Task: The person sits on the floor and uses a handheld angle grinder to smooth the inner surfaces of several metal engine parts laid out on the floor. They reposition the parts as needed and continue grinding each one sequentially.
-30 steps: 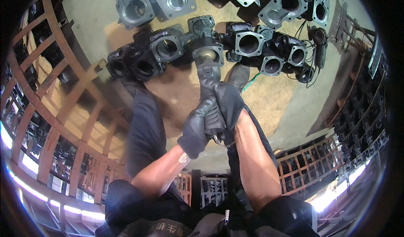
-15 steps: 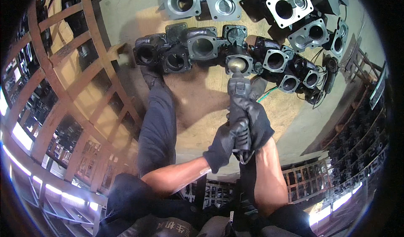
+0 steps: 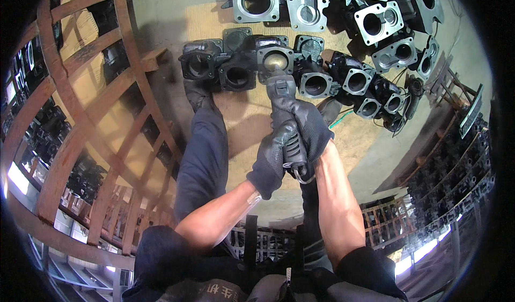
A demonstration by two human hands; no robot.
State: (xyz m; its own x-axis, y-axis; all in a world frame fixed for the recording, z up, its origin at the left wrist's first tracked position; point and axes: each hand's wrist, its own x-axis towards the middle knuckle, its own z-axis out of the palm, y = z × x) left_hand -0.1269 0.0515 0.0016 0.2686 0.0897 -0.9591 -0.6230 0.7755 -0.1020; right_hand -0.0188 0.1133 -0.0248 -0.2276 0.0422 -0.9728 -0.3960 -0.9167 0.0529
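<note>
I have both gloved hands wrapped around one black power tool [image 3: 281,87], the right hand [image 3: 308,124] closed over it nearer the front, the left hand [image 3: 272,154] gripping just behind. The tool points away from the body, its nose at the lower lip of a dark metal casting [image 3: 290,60] in the row over the cardboard [image 3: 247,141]. A round, brassy patch shows inside the casting's hole; I can't tell whether that is the tool's tip or a lit wall, nor whether the tip is turning.

What worries me most is a kick. If a spinning tip snagged the edge of the hole, the tool could twist, with only that two-handed grip to resist it. I see no clamp on the casting, so a hard sideways push might shift or topple it, perhaps into the black casting [image 3: 237,77] just to its left. A slip to the right would carry the nose towards the next casting's pale face [image 3: 307,91], where I'd expect a scratch.

The right shoe [image 3: 330,108] sits near the right hand, so a dropped tool might land on it. The cord loop [image 3: 307,180] at the tool's rear hangs close to the right wrist and could snag there, pulling the aim off. Any flung grit would meet bare forearms [image 3: 339,194].
</note>
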